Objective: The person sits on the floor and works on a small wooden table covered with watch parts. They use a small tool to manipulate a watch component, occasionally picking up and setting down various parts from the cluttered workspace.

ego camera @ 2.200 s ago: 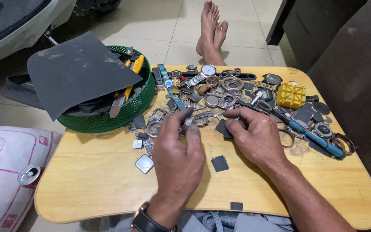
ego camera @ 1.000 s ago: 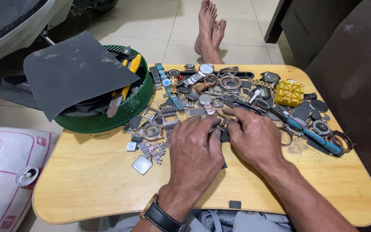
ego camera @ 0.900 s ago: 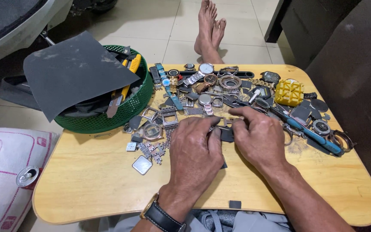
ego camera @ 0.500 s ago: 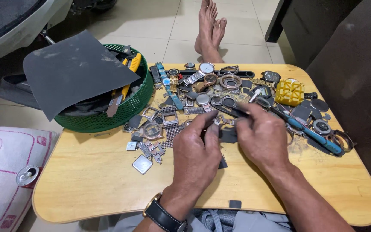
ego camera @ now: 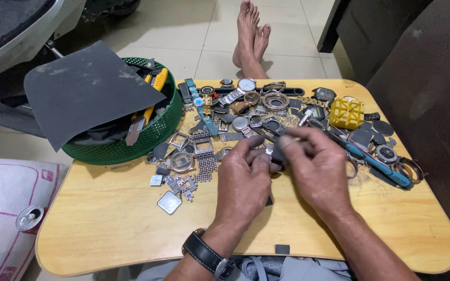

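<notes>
The fingers of the left hand and those of the right hand meet over the middle of the wooden worktop, closed together on a small dark watch part held just above the surface; what exactly it is cannot be told. A black-strapped wristwatch sits on the left wrist. Just beyond the hands lies a heap of watch cases and bracelets, a yellow case holder to the right, and a green basket under dark sandpaper to the left.
</notes>
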